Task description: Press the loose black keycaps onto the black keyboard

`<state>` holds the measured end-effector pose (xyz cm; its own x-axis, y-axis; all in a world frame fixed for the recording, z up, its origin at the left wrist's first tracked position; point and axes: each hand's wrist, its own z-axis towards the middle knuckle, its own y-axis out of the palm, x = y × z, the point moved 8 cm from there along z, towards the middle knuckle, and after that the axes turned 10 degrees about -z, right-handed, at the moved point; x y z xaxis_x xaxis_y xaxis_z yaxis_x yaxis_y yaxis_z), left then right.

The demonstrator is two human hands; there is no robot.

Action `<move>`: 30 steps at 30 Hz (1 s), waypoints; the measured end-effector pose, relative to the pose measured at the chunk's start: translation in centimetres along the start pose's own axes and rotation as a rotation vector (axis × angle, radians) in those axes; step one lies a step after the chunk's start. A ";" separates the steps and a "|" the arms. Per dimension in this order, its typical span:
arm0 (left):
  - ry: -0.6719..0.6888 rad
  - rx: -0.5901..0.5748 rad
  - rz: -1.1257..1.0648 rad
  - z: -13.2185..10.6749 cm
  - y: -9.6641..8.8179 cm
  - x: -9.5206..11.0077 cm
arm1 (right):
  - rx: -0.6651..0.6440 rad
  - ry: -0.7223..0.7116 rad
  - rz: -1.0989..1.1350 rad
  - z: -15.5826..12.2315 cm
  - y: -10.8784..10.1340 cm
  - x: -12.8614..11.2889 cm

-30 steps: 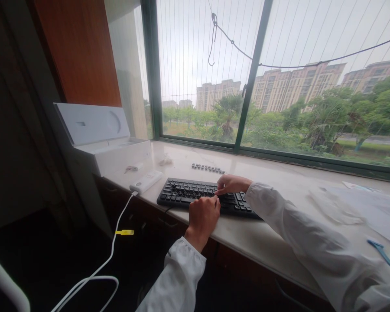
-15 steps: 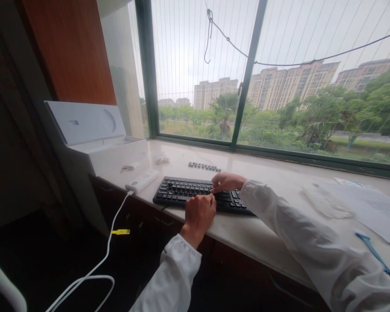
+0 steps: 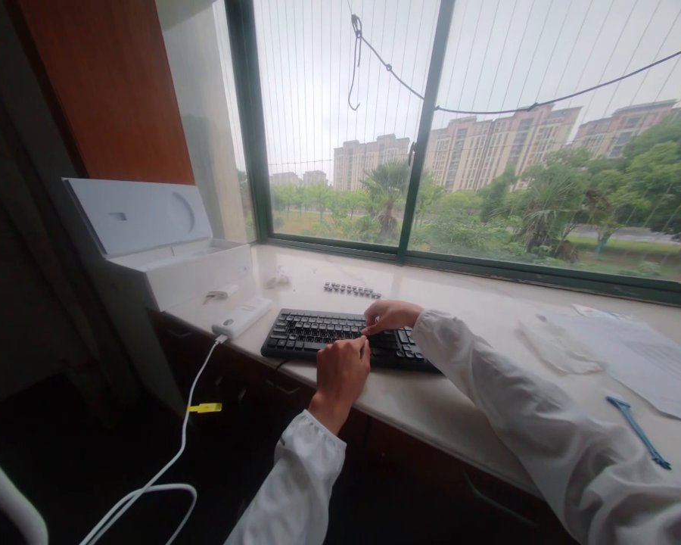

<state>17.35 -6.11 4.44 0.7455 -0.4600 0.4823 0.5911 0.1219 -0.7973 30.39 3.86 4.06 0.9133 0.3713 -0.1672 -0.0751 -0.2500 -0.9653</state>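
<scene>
A black keyboard lies near the front edge of the white counter. My left hand is curled closed at its near edge, with thumb and fingertips together over the keys. From the right, my right hand reaches over the keyboard, its fingers bent down in a pinch close to my left fingertips. Whatever sits between the fingers of either hand is hidden or too small to name. Behind the keyboard, several small dark keycaps stand in neat rows on the counter.
An open white box stands at the left, beside a white power bank with a white cable hanging down. A blue brush-like tool and paper sheets lie right. The window rises behind.
The view has shifted slightly, so everything appears a little further left. Both hands keep almost the same pose over the keyboard.
</scene>
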 end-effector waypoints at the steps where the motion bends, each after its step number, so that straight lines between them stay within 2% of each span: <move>1: 0.001 -0.001 -0.004 0.0 -0.1 0.1 | -0.002 0.003 -0.002 0.0 0.0 0.0; 6: -0.041 -0.052 0.007 -0.1 -0.3 0.2 | -0.006 0.029 -0.012 0.0 0.0 0.3; 10: -0.015 -0.069 0.014 0.1 0.1 0.2 | -0.011 0.045 -0.019 -0.1 0.0 0.3; 19: 0.039 -0.033 0.005 0.5 1.0 -0.1 | 0.006 0.084 -0.042 -0.2 0.0 -0.3; 24: 0.023 -0.002 -0.030 0.2 0.6 -0.3 | 0.001 0.027 0.019 -0.3 0.0 -0.5; 27: -0.014 0.074 -0.052 0.0 0.0 -0.7 | 0.031 -0.016 0.067 -0.6 -1.0 0.0; 30: -0.047 0.150 -0.059 -0.1 -0.5 -1.2 | 0.143 0.042 0.121 -1.3 -3.1 2.2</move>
<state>16.17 -5.69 4.27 0.7196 -0.4287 0.5463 0.6711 0.2274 -0.7056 33.16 4.27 6.95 0.9099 0.3082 -0.2777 -0.2382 -0.1601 -0.9579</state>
